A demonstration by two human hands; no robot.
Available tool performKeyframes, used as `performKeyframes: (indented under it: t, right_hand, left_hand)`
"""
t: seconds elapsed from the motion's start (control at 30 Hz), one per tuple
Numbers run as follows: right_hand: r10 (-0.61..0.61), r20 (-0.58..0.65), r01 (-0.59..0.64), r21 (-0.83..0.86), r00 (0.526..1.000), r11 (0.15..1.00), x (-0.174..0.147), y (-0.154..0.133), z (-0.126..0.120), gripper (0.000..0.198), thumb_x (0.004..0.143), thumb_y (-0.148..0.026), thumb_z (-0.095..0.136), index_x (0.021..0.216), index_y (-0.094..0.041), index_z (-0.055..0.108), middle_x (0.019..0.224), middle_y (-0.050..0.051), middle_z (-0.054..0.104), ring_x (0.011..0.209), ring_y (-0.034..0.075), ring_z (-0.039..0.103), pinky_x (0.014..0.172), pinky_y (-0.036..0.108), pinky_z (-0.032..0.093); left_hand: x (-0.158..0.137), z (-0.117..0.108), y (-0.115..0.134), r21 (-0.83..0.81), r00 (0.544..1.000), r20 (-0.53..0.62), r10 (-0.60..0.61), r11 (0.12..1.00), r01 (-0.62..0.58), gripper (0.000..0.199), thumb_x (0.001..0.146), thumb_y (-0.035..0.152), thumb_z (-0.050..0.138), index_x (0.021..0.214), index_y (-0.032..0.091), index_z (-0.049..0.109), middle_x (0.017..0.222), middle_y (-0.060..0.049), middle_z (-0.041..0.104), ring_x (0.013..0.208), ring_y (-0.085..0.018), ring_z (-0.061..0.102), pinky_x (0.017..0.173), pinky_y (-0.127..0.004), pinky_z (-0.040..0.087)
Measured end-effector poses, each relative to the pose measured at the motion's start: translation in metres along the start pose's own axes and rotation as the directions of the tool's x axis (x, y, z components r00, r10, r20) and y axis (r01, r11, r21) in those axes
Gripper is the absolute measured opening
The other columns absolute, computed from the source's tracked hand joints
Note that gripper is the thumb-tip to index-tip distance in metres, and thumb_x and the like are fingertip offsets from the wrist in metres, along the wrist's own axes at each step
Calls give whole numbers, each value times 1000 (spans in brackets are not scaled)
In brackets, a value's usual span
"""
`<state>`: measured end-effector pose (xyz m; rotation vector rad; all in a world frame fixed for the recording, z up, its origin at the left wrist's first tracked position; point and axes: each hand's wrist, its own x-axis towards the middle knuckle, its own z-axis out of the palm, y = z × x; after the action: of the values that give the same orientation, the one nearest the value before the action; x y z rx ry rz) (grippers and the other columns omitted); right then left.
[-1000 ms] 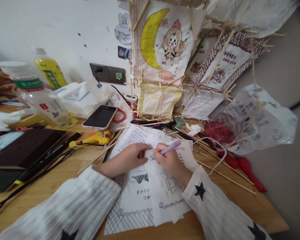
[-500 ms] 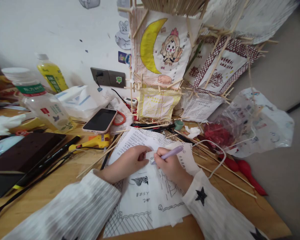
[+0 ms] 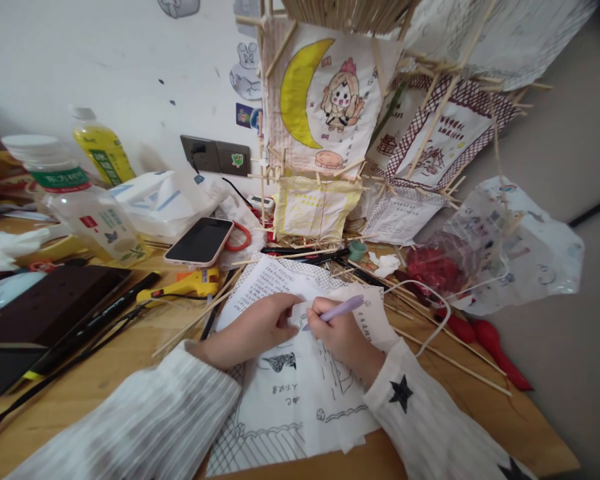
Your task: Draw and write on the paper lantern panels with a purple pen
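Note:
My right hand (image 3: 343, 333) grips a lavender pen (image 3: 345, 308), its tip down on a thin white paper sheet (image 3: 313, 427). Black line drawings, wavy borders and handwritten characters show on this sheet. My left hand (image 3: 260, 327) is at the sheet's upper part, thumb and curled fingers closed at the paper just left of the pen tip. Beneath lies another sheet with handwritten lines (image 3: 273, 283) and a crosshatched border. Both of my forearms rest in white ribbed sleeves, the right one with black stars.
Beyond the papers stands a stick frame hung with drawn panels (image 3: 325, 100). To the left are a phone (image 3: 200, 240), a yellow glue gun (image 3: 180, 285), a dark box (image 3: 50, 303) and bottles (image 3: 87, 207). Thin sticks (image 3: 455, 360), a white cable and red balloons (image 3: 500, 353) lie right.
The pen's upper end has tilted slightly left as my right hand makes a tiny movement at the same spot. My left hand stays at the paper.

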<state>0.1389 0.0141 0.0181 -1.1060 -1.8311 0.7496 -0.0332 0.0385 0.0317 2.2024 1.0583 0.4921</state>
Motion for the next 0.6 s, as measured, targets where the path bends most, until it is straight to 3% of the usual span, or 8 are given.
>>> performKeyframes:
  t: [0.6]
  right_hand:
    - [14,15,-14,-3,1000,1000,-2,1,0,27,76,-21,43,55,-22,26,49,-6,30,47,11,33,46,23,26]
  left_hand:
    - [1,-2,3,8,1000,15,-2,1000,2,36,67,17,57,103,17,59,70,2,54,61,-14,49,58,-23,38]
